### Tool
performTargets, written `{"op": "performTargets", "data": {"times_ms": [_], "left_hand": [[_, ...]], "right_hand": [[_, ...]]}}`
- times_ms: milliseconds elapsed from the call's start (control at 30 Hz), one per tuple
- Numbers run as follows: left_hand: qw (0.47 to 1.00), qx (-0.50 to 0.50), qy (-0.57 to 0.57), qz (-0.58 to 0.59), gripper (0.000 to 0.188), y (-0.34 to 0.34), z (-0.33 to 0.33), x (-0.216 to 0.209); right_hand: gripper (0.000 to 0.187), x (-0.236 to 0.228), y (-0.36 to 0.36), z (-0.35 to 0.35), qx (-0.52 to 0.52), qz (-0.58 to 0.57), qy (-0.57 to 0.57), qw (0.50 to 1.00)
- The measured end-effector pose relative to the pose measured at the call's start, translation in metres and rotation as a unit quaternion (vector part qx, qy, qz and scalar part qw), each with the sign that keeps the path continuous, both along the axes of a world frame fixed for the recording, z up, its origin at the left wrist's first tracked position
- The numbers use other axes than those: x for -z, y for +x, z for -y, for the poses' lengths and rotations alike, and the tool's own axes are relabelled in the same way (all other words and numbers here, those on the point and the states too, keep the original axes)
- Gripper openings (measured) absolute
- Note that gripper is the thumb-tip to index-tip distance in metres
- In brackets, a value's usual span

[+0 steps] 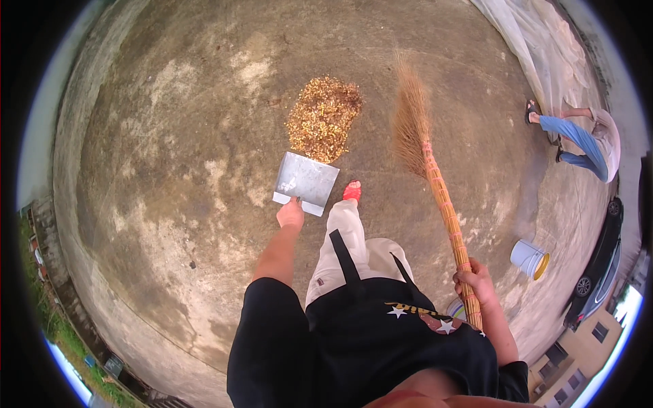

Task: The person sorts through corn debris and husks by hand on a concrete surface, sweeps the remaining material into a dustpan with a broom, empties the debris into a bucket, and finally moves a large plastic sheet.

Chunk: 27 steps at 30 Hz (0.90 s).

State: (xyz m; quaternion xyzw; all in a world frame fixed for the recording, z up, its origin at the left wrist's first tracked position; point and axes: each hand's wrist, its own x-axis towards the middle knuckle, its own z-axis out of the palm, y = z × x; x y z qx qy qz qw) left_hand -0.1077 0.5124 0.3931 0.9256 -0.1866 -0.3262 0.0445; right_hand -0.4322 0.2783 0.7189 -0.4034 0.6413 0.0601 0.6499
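A metal dustpan (307,180) lies low over the concrete, its front edge against a pile of yellow and brown kernels (323,119). My left hand (290,213) is closed round the dustpan's near side. In my right hand (475,280) I grip a long straw broom (442,197) by its handle, bound with pinkish bands. The broom's brush end points away from me, to the right of the pile and apart from it. Some pale patches show on the dustpan's bottom; I cannot tell what they are.
My red-shod foot (352,191) stands just right of the dustpan. A white bucket (529,259) with a yellow rim is at the right; another is partly hidden beside my hip. Further right are a bending person (592,143), plastic sheeting (537,47) and a dark car (598,262).
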Motion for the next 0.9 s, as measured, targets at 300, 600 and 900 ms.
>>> {"op": "performTargets", "data": {"times_ms": [300,600,900], "left_hand": [[0.986,-0.089,-0.124,0.069,0.021,0.029,0.11,-0.003],[0.979,-0.128,-0.131,0.093,0.02,0.031,0.134,0.018],[0.982,-0.092,-0.125,0.105,0.021,0.025,0.096,0.034]], "right_hand": [[0.03,0.032,0.089,0.112,-0.186,-0.029,-0.016,0.982],[0.038,0.186,0.265,0.235,-0.497,-0.153,-0.211,0.827],[0.041,0.36,0.272,0.191,-0.69,-0.2,-0.1,0.689]]}}
